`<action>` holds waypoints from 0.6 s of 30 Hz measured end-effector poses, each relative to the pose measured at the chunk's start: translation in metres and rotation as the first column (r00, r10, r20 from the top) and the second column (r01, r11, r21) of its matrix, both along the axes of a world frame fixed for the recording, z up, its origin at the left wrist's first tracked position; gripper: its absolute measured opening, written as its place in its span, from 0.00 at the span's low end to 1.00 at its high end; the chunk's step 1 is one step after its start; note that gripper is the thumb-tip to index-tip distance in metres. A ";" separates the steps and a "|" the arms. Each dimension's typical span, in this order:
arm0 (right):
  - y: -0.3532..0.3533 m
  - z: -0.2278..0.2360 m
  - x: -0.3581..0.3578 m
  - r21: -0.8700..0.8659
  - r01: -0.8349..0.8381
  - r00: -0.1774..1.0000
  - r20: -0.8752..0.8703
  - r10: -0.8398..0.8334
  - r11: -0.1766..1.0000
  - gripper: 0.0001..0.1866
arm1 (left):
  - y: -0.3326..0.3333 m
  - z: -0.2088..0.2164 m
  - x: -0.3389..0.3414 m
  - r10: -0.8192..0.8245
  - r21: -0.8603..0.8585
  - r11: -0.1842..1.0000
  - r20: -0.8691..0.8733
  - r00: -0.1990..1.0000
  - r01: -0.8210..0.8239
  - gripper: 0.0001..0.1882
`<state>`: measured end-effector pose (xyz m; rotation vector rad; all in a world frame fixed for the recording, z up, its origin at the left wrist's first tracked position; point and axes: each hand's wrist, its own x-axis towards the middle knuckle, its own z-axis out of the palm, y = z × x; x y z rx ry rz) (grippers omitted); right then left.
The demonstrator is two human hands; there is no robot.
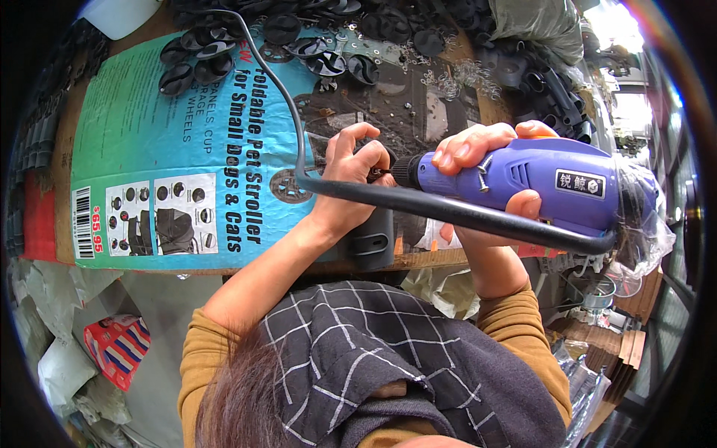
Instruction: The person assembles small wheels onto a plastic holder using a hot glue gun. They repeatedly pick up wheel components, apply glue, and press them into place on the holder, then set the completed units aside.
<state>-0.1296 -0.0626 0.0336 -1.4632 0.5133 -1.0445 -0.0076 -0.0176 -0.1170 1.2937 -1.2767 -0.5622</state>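
Note:
My right hand (478, 149) is wrapped round a purple electric screwdriver (534, 187), held almost level with its black nose toward the left. Two small silver screws (484, 173) cling to its casing. At the nose, the curled fingers of my left hand (347, 175) close on a black plastic part (377, 239), whose slotted lower end shows at the table's front edge. My fingers hide the driver's tip and the point where it meets the part. A thick black cable (448, 212) sweeps from the driver's rear, across in front of my left wrist, and up toward the far side.
Flattened printed cardboard (149, 164) covers the table's left side. Black round discs (213, 67) lie in heaps at the far side, near scattered small metal rings (470, 78). More black plastic pieces (549, 97) are piled at far right. A white container (123, 16) stands far left.

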 end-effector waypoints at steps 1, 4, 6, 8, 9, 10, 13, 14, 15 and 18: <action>0.000 0.000 0.001 0.000 -0.007 1.000 -0.005 0.007 1.000 0.39 | 0.000 0.000 0.000 0.001 0.003 1.000 -0.001 1.000 -0.001 0.11; 0.001 -0.001 0.005 0.003 -0.011 1.000 -0.007 0.011 1.000 0.39 | 0.000 0.000 0.000 0.009 0.012 1.000 0.021 1.000 -0.009 0.12; 0.003 -0.001 0.007 -0.001 0.011 1.000 -0.012 -0.011 1.000 0.39 | 0.000 0.001 -0.001 0.014 0.014 1.000 0.020 1.000 -0.014 0.12; 0.005 -0.003 0.009 0.005 0.038 0.998 -0.044 -0.038 0.999 0.40 | 0.000 0.002 -0.001 0.023 0.011 1.000 -0.005 1.000 -0.023 0.12; 0.006 -0.004 0.009 0.011 0.036 0.998 -0.050 -0.036 0.999 0.41 | -0.001 0.002 -0.001 0.023 0.028 0.999 0.005 1.000 -0.023 0.16; 0.005 -0.005 0.009 0.013 -0.004 0.999 -0.042 0.005 1.000 0.39 | -0.001 0.003 -0.001 0.027 0.009 1.000 -0.015 1.000 -0.027 0.18; 0.001 -0.009 0.008 -0.013 -0.052 0.998 -0.044 0.051 0.999 0.38 | -0.002 0.004 0.000 0.035 0.004 0.999 -0.028 0.999 -0.034 0.27; -0.001 -0.011 0.008 -0.056 -0.061 0.997 -0.051 0.058 0.997 0.38 | -0.002 0.005 0.000 0.017 0.029 0.999 -0.027 0.999 -0.017 0.26; -0.003 -0.012 0.008 -0.087 -0.055 0.997 -0.065 0.050 0.995 0.39 | -0.002 0.005 0.001 -0.001 0.065 0.998 -0.025 1.000 0.003 0.26; -0.007 -0.014 0.009 -0.151 -0.091 0.994 -0.066 0.082 0.984 0.42 | -0.001 0.006 0.001 0.002 0.112 0.994 -0.020 1.000 0.001 0.25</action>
